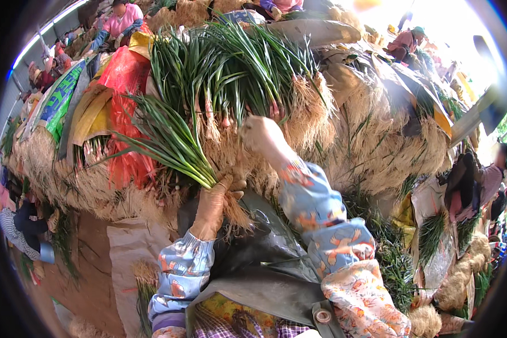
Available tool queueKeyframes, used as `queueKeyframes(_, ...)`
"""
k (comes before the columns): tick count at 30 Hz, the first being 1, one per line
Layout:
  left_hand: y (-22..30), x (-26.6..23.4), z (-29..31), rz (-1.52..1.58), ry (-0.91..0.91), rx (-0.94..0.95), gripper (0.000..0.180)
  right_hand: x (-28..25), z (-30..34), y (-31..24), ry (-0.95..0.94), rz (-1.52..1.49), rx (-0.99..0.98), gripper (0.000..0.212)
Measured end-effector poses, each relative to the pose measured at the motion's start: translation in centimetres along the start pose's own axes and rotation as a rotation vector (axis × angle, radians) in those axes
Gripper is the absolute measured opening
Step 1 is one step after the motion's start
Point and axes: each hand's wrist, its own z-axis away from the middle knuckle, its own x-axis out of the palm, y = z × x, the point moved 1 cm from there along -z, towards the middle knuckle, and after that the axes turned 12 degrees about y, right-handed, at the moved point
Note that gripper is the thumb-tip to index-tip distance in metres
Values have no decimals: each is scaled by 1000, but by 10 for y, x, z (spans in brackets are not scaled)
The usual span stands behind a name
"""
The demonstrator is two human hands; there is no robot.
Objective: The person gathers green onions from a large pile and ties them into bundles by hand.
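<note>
Left hand (217,197) gripped a small green-onion bunch (172,141), fingers wrapped tight; right hand (262,135) reached into far rooted pile (298,112), fingers hidden. Likely gathering stalks; next needs a clean pull.

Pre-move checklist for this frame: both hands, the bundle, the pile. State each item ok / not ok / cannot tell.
1. Left hand grips the small bunch of green onions where leaves meet roots: ok, gloved fingers are wrapped around it.
2. Bunch held together: ok, its leaves fan up and to the left from one grip point.
3. Right hand has reached the big pile of green onions: ok, it sits against the root mass.
4. Right hand has closed on stalks: cannot tell, its fingers are buried in roots.
5. Pile stable: cannot tell, only its front face shows.
6. Lap cover in place under the hands: ok, the grey sheet lies across the lap.
</note>
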Motion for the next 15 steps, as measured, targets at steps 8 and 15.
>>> queueKeyframes(8,-15,-14,-20,-451,204,334,28,22,48,42,149,-414,18,18)
queueKeyframes(15,-6,6,-13,-515,197,347,27,22,30,36,-36,-563,304,20)
